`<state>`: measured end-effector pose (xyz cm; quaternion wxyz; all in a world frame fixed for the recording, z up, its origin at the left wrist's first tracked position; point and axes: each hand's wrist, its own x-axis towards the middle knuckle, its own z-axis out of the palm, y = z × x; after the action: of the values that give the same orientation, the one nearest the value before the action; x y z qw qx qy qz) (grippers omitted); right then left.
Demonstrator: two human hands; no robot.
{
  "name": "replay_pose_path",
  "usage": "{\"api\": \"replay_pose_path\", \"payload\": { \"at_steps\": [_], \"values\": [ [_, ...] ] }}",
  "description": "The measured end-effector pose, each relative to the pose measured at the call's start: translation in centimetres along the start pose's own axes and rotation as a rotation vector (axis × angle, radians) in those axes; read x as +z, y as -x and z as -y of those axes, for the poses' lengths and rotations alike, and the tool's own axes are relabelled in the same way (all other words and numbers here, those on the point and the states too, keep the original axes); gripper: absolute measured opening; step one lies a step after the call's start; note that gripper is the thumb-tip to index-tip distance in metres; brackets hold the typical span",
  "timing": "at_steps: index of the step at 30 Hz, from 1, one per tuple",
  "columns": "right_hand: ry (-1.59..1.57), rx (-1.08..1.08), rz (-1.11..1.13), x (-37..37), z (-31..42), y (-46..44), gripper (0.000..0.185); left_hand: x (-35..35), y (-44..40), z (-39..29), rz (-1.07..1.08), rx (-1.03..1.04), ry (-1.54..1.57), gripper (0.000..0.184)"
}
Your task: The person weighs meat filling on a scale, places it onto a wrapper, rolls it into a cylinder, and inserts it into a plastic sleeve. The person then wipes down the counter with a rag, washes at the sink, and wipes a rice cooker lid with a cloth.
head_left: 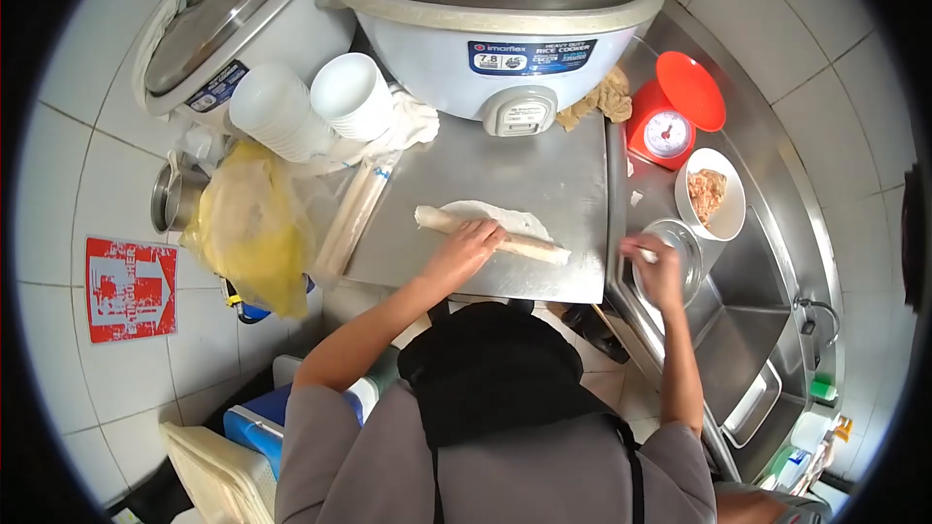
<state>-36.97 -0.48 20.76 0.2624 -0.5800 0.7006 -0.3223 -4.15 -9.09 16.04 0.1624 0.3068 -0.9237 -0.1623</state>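
A long, pale roll lies slantwise on the steel table, with part of a thin white wrapper sheet flat behind it. My left hand rests on the roll's middle, its fingers laid over the top. Over a clear glass bowl at the right, my right hand is closed on a small whitish thing that I cannot make out. Behind that bowl stands a white bowl with a pinkish chopped filling.
Two large rice cookers stand at the back. Stacked white cups, a yellow plastic bag and a long wrapped packet are at the left. A red scale, a crumpled cloth and a steel sink are at the right.
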Motion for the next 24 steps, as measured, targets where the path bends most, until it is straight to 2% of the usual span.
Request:
{"api": "replay_pose_path", "payload": {
  "at_steps": [1, 3, 4, 6, 7, 10, 11, 13, 14, 16, 17, 19, 22, 24],
  "values": [
    [-0.081, -0.115, 0.119, 1.9, 2.1, -1.3, 0.009, 0.1, 0.1, 0.0, -0.001, 0.003, -0.008, 0.032],
    [-0.116, -0.470, 0.414, 5.6, 2.0, -4.1, 0.022, -0.1, 0.2, -0.1, 0.009, 0.000, -0.028, 0.033],
    [-0.117, -0.482, 0.424, 6.2, 2.8, -4.7, 0.022, -0.1, 0.1, -0.1, 0.028, 0.011, -0.048, 0.034],
    [0.417, -0.796, 0.622, 7.2, 4.1, -5.9, 0.041, -0.2, 0.1, 0.1, 0.036, 0.007, -0.060, 0.035],
    [0.414, -0.811, 0.629, 7.1, 3.8, -6.8, 0.041, -0.1, 0.2, 0.1, 0.053, 0.016, -0.064, 0.035],
    [0.761, -0.798, 0.660, 6.5, 3.5, -9.0, 0.055, 0.1, 0.2, 0.2, 0.046, 0.001, -0.078, 0.036],
    [0.761, -0.813, 0.676, 6.9, 3.8, -9.1, 0.055, 0.3, 0.2, 0.0, 0.040, -0.019, -0.075, 0.036],
    [0.691, -0.899, 0.916, 8.0, 4.6, -9.3, 0.054, 0.2, 0.1, 0.1, 0.069, -0.025, -0.042, 0.036],
    [0.687, -0.915, 0.919, 8.2, 4.8, -10.0, 0.054, 0.1, 0.2, 0.0, 0.067, -0.038, -0.049, 0.036],
    [0.740, -0.869, 0.762, 8.1, 5.3, -12.2, 0.052, 0.5, 0.2, 0.1, 0.018, -0.018, -0.079, 0.036],
    [0.745, -0.887, 0.773, 8.7, 5.5, -12.3, 0.052, 0.7, 0.3, -0.1, 0.006, -0.036, -0.079, 0.036],
    [0.591, -0.970, 0.964, 10.2, 6.9, -12.2, 0.053, 1.3, 0.4, 0.2, -0.002, -0.028, -0.095, 0.034],
    [0.573, -1.019, 0.845, 12.5, 7.5, -14.9, 0.055, 1.7, 0.4, 0.4, -0.044, 0.002, -0.109, 0.034],
    [0.538, -1.075, 0.865, 13.2, 7.8, -14.9, 0.055, 1.8, 0.5, 0.0, -0.030, -0.024, -0.066, 0.034]
  ]
}}
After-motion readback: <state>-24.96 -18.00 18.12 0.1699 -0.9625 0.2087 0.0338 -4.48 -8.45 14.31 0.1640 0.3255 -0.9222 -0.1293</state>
